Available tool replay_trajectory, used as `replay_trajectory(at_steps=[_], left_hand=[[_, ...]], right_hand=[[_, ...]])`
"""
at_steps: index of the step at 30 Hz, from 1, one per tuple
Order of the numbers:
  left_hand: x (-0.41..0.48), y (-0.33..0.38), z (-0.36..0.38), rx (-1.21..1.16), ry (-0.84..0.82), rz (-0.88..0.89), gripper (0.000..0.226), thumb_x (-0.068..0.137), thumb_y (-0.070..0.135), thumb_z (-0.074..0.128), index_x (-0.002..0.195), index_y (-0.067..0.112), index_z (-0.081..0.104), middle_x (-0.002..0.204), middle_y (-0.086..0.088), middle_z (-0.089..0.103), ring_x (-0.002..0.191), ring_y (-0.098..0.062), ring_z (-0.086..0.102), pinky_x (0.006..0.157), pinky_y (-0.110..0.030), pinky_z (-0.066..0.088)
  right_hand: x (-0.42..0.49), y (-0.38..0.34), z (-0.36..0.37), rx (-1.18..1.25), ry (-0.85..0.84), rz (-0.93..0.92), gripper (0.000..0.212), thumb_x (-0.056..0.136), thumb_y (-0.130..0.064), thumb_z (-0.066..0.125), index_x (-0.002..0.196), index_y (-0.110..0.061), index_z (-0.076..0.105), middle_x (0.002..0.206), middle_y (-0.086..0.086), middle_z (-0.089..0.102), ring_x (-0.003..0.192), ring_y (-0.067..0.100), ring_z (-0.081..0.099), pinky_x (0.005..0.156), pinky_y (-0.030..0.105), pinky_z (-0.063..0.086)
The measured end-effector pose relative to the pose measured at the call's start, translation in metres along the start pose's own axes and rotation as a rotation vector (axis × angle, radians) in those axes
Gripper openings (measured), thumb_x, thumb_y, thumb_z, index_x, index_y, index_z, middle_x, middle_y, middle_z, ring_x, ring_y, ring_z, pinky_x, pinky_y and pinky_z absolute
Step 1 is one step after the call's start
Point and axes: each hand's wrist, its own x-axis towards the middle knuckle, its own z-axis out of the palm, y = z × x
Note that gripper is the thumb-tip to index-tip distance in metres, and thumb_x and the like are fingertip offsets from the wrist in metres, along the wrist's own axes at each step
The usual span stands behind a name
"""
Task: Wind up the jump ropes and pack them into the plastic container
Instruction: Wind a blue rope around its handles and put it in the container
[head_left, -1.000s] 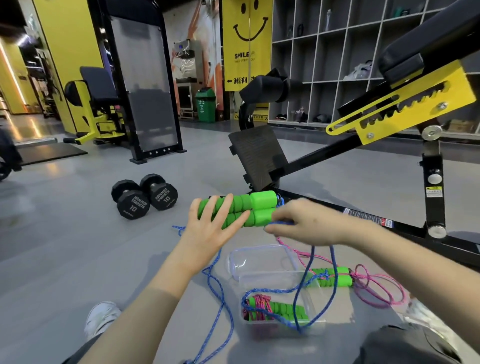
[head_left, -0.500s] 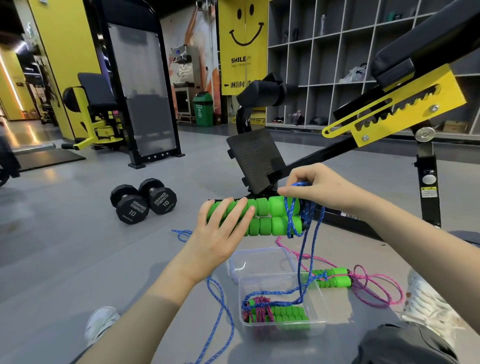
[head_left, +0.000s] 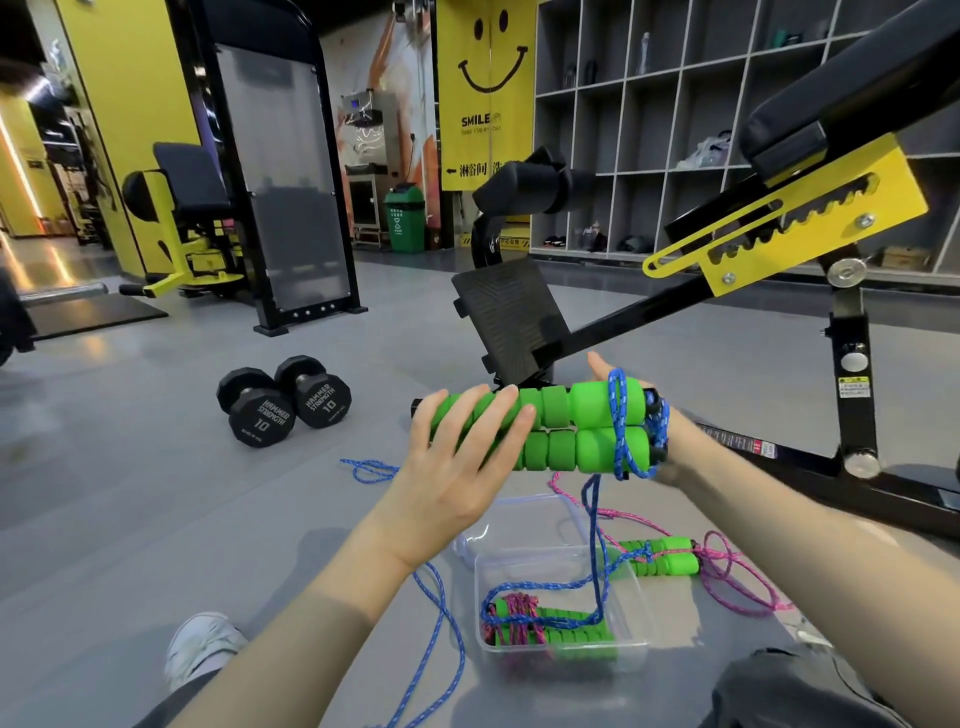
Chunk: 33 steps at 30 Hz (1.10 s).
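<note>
Two green foam handles of the blue jump rope lie side by side, held up in the air. My left hand grips their left end, fingers laid over the front. My right hand is mostly hidden behind their right end, where the blue rope loops around both handles and my fingers hold it. The rest of the blue rope hangs down into the clear plastic container on the floor, which holds a wound pink rope with green handles. A second pink rope lies loose to the container's right.
The clear lid lies just behind the container. Two black dumbbells sit on the grey floor to the left. A black and yellow bench frame stands close on the right. My shoe is at lower left.
My right hand has swung from on top of the handles' right end down behind them, carrying the blue rope around the pair. My left hand keeps its hold.
</note>
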Motion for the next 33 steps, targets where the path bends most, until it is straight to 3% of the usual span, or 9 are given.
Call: replay_trajectory(at_steps=[3, 6, 8, 14, 19, 23, 26, 29, 33], left_hand=[[0.001, 0.0, 0.003, 0.023, 0.027, -0.05, 0.038, 0.092, -0.005, 0.046, 0.13, 0.001, 0.046, 0.132, -0.019, 0.044, 0.113, -0.036, 0.05, 0.092, -0.052, 0.041], [-0.002, -0.007, 0.006, 0.076, 0.028, -0.091, 0.036, 0.093, -0.004, 0.046, 0.128, 0.001, 0.048, 0.13, -0.019, 0.046, 0.111, -0.036, 0.051, 0.091, -0.052, 0.041], [-0.008, -0.016, 0.009, 0.125, -0.008, -0.118, 0.037, 0.092, -0.006, 0.042, 0.128, 0.001, 0.049, 0.13, -0.019, 0.046, 0.109, -0.037, 0.05, 0.089, -0.052, 0.041], [-0.027, -0.028, 0.018, 0.22, -0.116, -0.152, 0.046, 0.086, -0.01, 0.04, 0.131, 0.0, 0.045, 0.13, -0.021, 0.044, 0.109, -0.039, 0.048, 0.088, -0.053, 0.039], [-0.028, -0.026, 0.022, 0.241, -0.165, -0.161, 0.044, 0.089, -0.007, 0.033, 0.13, 0.0, 0.046, 0.128, -0.021, 0.046, 0.106, -0.039, 0.049, 0.087, -0.053, 0.04], [-0.037, -0.037, 0.02, 0.28, -0.212, -0.208, 0.045, 0.091, -0.008, 0.025, 0.13, 0.0, 0.046, 0.127, -0.022, 0.047, 0.106, -0.039, 0.049, 0.085, -0.053, 0.041], [-0.045, -0.041, 0.018, 0.295, -0.257, -0.204, 0.047, 0.091, -0.006, 0.021, 0.131, 0.0, 0.045, 0.128, -0.021, 0.044, 0.107, -0.039, 0.047, 0.086, -0.054, 0.042], [-0.047, -0.04, 0.017, 0.293, -0.291, -0.19, 0.049, 0.092, -0.005, 0.017, 0.132, 0.0, 0.044, 0.129, -0.022, 0.042, 0.109, -0.039, 0.046, 0.087, -0.054, 0.044], [-0.047, -0.04, 0.015, 0.292, -0.301, -0.206, 0.051, 0.091, -0.006, 0.014, 0.132, -0.001, 0.045, 0.128, -0.022, 0.043, 0.108, -0.04, 0.047, 0.087, -0.054, 0.042]], right_hand=[[-0.013, 0.019, 0.018, 0.094, 0.08, -0.012, 0.047, 0.093, 0.012, 0.037, 0.058, -0.019, 0.044, 0.04, -0.01, 0.04, 0.033, 0.005, 0.041, 0.04, 0.015, 0.035], [-0.015, 0.024, 0.039, 0.281, 0.037, 0.013, 0.045, 0.093, -0.001, 0.029, 0.051, -0.015, 0.038, 0.039, -0.005, 0.025, 0.034, 0.009, 0.017, 0.048, 0.027, 0.021], [-0.017, 0.026, 0.044, 0.225, 0.044, 0.03, 0.044, 0.096, -0.011, 0.026, 0.054, -0.011, 0.041, 0.037, -0.001, 0.024, 0.035, 0.012, 0.015, 0.048, 0.027, 0.027], [-0.043, 0.018, 0.051, -0.037, -0.077, 0.002, 0.036, 0.102, -0.023, 0.028, 0.089, -0.004, 0.054, 0.041, 0.0, 0.032, 0.036, 0.014, 0.024, 0.045, 0.025, 0.042], [-0.058, 0.009, 0.05, -0.29, -0.301, -0.03, 0.022, 0.1, -0.024, 0.038, 0.108, -0.009, 0.052, 0.047, 0.0, 0.047, 0.044, 0.016, 0.05, 0.065, 0.035, 0.046], [-0.07, -0.004, 0.043, -0.429, -0.458, -0.047, 0.019, 0.099, -0.023, 0.04, 0.111, -0.012, 0.051, 0.047, -0.003, 0.05, 0.049, 0.016, 0.053, 0.066, 0.033, 0.046], [-0.075, -0.025, 0.039, -0.639, -0.43, -0.09, 0.034, 0.097, -0.039, 0.04, 0.097, -0.006, 0.049, 0.057, -0.002, 0.041, 0.048, 0.016, 0.057, 0.063, 0.038, 0.05], [-0.078, -0.047, 0.032, -0.871, -0.386, -0.103, 0.05, 0.093, -0.053, 0.035, 0.087, -0.005, 0.049, 0.06, -0.001, 0.036, 0.044, 0.014, 0.049, 0.05, 0.029, 0.044], [-0.081, -0.069, 0.021, -0.72, -0.55, -0.016, 0.044, 0.095, -0.049, 0.034, 0.096, -0.016, 0.062, 0.055, 0.002, 0.039, 0.045, 0.02, 0.052, 0.064, 0.03, 0.053]])
